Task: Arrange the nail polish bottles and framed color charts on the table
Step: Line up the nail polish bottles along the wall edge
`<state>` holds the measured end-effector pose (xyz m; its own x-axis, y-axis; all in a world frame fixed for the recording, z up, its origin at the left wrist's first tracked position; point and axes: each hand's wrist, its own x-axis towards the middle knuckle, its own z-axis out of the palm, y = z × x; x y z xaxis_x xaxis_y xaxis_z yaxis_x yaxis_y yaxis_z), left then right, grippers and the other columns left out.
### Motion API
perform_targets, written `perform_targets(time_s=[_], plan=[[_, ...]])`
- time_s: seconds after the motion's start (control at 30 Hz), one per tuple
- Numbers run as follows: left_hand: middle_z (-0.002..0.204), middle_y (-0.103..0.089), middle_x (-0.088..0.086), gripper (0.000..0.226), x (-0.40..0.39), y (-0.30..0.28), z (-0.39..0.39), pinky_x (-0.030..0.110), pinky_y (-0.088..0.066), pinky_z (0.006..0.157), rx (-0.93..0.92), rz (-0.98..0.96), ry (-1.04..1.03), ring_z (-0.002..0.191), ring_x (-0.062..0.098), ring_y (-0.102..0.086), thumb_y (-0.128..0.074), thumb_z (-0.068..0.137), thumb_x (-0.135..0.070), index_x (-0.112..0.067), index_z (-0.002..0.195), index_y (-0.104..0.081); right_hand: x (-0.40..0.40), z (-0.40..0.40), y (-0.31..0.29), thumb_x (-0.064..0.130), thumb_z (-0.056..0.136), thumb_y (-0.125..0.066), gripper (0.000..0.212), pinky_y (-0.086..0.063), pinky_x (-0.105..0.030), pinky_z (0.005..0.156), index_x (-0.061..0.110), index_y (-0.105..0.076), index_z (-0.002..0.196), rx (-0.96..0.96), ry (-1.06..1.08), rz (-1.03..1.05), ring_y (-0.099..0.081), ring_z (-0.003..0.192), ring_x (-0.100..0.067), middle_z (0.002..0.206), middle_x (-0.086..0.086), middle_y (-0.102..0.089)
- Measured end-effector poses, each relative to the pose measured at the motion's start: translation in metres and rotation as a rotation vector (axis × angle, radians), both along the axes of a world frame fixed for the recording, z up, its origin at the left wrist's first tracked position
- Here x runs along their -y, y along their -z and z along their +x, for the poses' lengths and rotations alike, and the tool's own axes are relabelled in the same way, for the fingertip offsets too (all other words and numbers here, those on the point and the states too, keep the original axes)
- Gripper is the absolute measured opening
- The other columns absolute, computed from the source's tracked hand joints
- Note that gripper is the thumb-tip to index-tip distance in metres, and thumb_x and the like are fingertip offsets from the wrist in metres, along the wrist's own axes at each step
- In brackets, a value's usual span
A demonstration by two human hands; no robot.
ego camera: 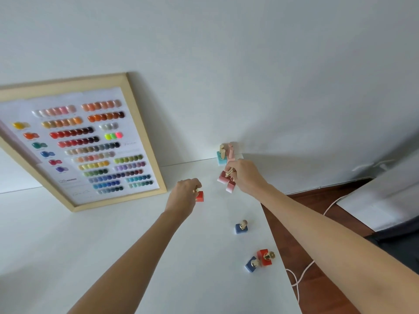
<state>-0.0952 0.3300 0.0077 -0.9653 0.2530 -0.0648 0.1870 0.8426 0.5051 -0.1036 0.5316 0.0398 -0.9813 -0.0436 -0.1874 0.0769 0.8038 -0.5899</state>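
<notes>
A wood-framed color chart [145, 141] leans against the wall at the back left of the white table [113, 257]. My left hand [184, 196] grips the gold cap of a red nail polish bottle [200, 196] standing on the table. My right hand [243, 177] holds several pink bottles [226, 183] by their gold caps, just above the table. A teal bottle [221, 157] and a light pink bottle [231, 152] stand against the wall at the back. A blue bottle [241, 227] stands alone nearer me. Another blue bottle [251, 264] and a red bottle [264, 257] sit together near the table's right edge.
The table's right edge [276, 245] runs diagonally, with wooden floor [317, 279] beyond it. A white cable [303, 273] trails across that floor. A white surface [385, 200] lies at the far right.
</notes>
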Motion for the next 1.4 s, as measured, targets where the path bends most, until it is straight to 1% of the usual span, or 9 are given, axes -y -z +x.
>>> perform_targets(time_s=[0.13,0.27,0.37,0.5,0.63,0.83,1.13,1.27,1.4], plan=[[0.106,-0.071,0.007,0.022,0.001,0.006,-0.033,0.033,-0.053,0.082,-0.008,-0.014,-0.030,0.095,0.024,-0.065,-0.056,0.092,-0.002,-0.010,0.110,-0.066,0.021,-0.035,0.008,-0.009,0.082,-0.054,0.028,-0.045,-0.028,0.062,0.002,-0.066,0.105,-0.009,0.030,0.084,-0.060,0.088,-0.032,0.121,-0.018,-0.055],[0.108,-0.070,0.008,0.029,-0.002,0.012,-0.063,0.032,-0.053,0.081,-0.003,-0.006,-0.065,0.095,0.025,-0.066,-0.054,0.091,0.004,-0.011,0.113,-0.065,0.031,-0.064,0.022,-0.003,0.086,-0.051,0.016,-0.057,-0.042,0.076,0.002,-0.066,0.089,0.007,-0.011,0.030,-0.058,0.071,-0.019,0.072,0.004,-0.054],[0.107,-0.070,0.010,0.033,-0.006,0.017,-0.083,0.032,-0.053,0.079,-0.005,0.013,-0.068,0.094,0.027,-0.066,-0.053,0.089,0.008,-0.010,0.113,-0.065,0.040,-0.081,0.030,-0.008,0.073,-0.054,0.023,-0.050,-0.042,0.092,0.008,-0.069,0.078,0.020,0.004,0.144,-0.050,0.092,-0.029,0.065,0.001,-0.058],[0.107,-0.069,0.012,0.034,-0.013,0.021,-0.105,0.036,-0.054,0.081,-0.009,0.022,-0.061,0.095,0.030,-0.064,-0.052,0.088,0.010,-0.009,0.113,-0.064,0.047,-0.100,0.045,-0.005,0.056,-0.045,0.033,-0.038,-0.032,0.080,0.014,-0.067,0.072,0.050,0.066,0.302,-0.037,0.100,-0.030,0.081,-0.008,-0.071],[0.105,-0.069,0.013,0.031,-0.018,0.024,-0.118,0.041,-0.054,0.084,-0.006,0.022,-0.048,0.096,0.032,-0.063,-0.051,0.087,0.011,-0.007,0.110,-0.064,0.052,-0.107,0.051,0.002,0.076,-0.060,0.018,-0.022,-0.031,0.077,0.016,-0.070,0.082,-0.016,0.091,0.375,-0.034,0.081,-0.023,0.073,-0.004,-0.051],[0.100,-0.070,0.011,0.027,-0.025,0.028,-0.125,0.038,-0.053,0.077,-0.013,0.026,-0.033,0.091,0.031,-0.062,-0.050,0.086,0.008,-0.007,0.102,-0.066,0.050,-0.112,0.058,0.004,0.083,-0.054,0.022,-0.023,-0.031,0.075,0.015,-0.069,0.096,-0.002,0.071,0.388,-0.021,0.069,-0.020,0.089,-0.010,-0.062],[0.104,-0.065,0.013,0.024,-0.031,0.030,-0.128,0.042,-0.054,0.078,-0.045,0.062,-0.034,0.090,0.034,-0.062,-0.052,0.084,0.010,-0.001,0.101,-0.065,0.048,-0.103,0.059,-0.007,0.074,-0.041,0.034,-0.047,-0.044,0.081,0.013,-0.039,0.102,-0.124,0.169,0.132,-0.039,0.099,-0.031,0.070,-0.010,-0.068],[0.111,-0.062,0.012,0.023,-0.033,0.028,-0.128,0.041,-0.054,0.076,-0.056,0.081,-0.048,0.090,0.033,-0.062,-0.054,0.083,0.010,0.000,0.101,-0.064,0.049,-0.097,0.062,-0.012,0.074,-0.041,0.023,-0.057,-0.050,0.062,0.005,-0.049,0.087,-0.157,0.236,-0.049,-0.024,0.090,-0.016,0.065,-0.015,-0.061],[0.111,-0.062,0.011,0.023,-0.036,0.029,-0.128,0.040,-0.053,0.075,-0.052,0.098,-0.066,0.089,0.033,-0.061,-0.052,0.083,0.010,-0.001,0.100,-0.064,0.047,-0.098,0.066,-0.006,0.084,-0.051,0.008,-0.056,-0.055,0.070,0.000,-0.055,0.087,-0.162,0.285,-0.100,-0.050,0.092,-0.037,0.076,-0.012,-0.048]])
